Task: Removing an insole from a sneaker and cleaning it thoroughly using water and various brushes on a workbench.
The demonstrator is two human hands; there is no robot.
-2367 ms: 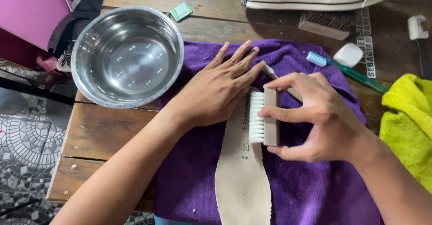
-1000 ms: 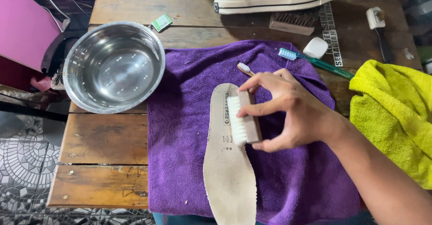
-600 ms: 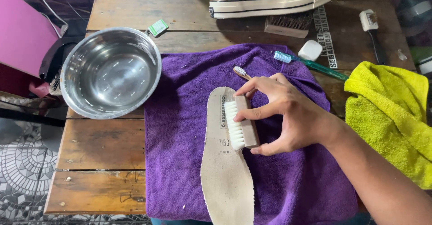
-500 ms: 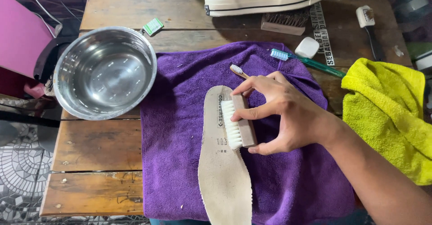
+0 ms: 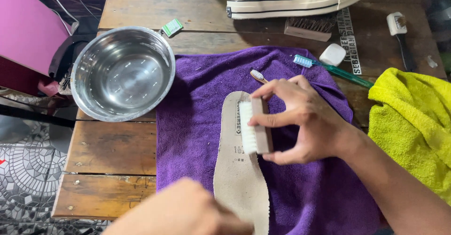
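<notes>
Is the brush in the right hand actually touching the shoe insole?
Touching. The head view shows the white bristles of the brush, gripped by the right hand, pressed against the beige insole, with no gap between them.

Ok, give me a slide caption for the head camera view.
Right hand presses a scrub brush on a shoe insole over a purple towel.

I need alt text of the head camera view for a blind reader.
A right hand holds a small brush on a beige insole lying on a purple towel, while the blurred left hand enters below. A steel bowl sits left.
</notes>
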